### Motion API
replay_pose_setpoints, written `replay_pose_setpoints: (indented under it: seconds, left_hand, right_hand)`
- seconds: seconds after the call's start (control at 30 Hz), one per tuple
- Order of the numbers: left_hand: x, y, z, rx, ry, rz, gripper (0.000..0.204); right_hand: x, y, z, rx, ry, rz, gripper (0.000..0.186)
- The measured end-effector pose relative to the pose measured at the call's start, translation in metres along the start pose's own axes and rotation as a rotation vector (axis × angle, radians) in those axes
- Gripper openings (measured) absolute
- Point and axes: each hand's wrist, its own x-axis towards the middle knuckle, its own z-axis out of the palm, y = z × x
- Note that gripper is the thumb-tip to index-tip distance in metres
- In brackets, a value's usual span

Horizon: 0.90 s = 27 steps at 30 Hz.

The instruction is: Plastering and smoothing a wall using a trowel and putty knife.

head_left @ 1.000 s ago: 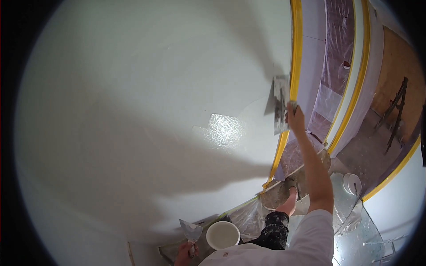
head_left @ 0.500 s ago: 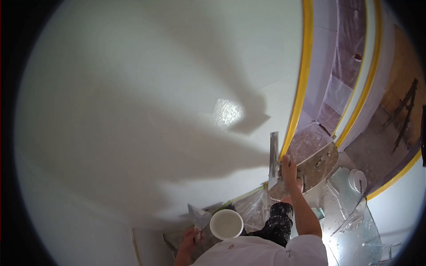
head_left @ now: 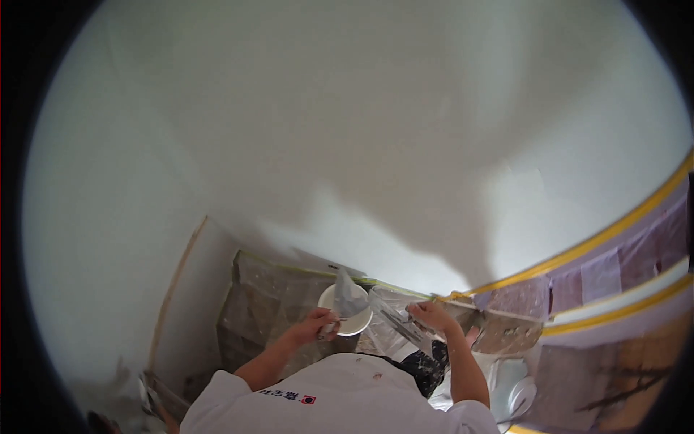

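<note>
My left hand (head_left: 318, 325) is closed around the handle of a putty knife. Its wide, flared grey blade (head_left: 350, 298) is over the mouth of a white bucket (head_left: 365, 322), covering part of the pale inside. To the right of the bucket, my right hand (head_left: 431, 317) grips a long, flat finishing trowel (head_left: 400, 322), which slants down toward my body. Blade and trowel are close together but look apart. In front of both hands rises a broad, smooth white wall (head_left: 347, 166), with my shadow across it.
Clear plastic sheeting (head_left: 264, 289) covers the floor along the wall's foot. Yellow tape (head_left: 578, 266) edges an opening at right, beside a brown board (head_left: 506, 331). Another white bucket (head_left: 522, 396) stands lower right. At lower left, part of another person's arm (head_left: 169, 419) shows near a metal tool (head_left: 153, 394).
The view has swung left. My right hand has brought the trowel from the taped wall edge to beside the bucket, and my left hand has moved the putty knife over the bucket.
</note>
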Motion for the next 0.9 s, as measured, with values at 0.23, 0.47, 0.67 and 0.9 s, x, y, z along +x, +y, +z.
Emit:
replay_pose_setpoints:
  seconds: [0.23,0.47,0.67,0.9]
  left_hand:
    - [-0.076,-0.024,-0.063,-0.046,0.466,0.129,0.03]
    - [-0.089,-0.069,-0.109,0.011,0.767,0.098,0.027]
    - [-0.105,-0.149,-0.167,-0.111,0.857,0.036,0.027]
    - [-0.146,-0.144,-0.186,-0.119,1.003,0.157,0.026]
  right_hand:
    - [0.047,0.054,0.014,-0.737,0.124,0.173,0.057]
    - [0.084,0.053,0.054,-0.917,-0.043,0.019,0.057]
    - [0.106,0.057,0.058,-0.934,-0.006,-0.23,0.045]
    - [0.204,0.081,0.069,-1.145,-0.002,-0.015,0.052]
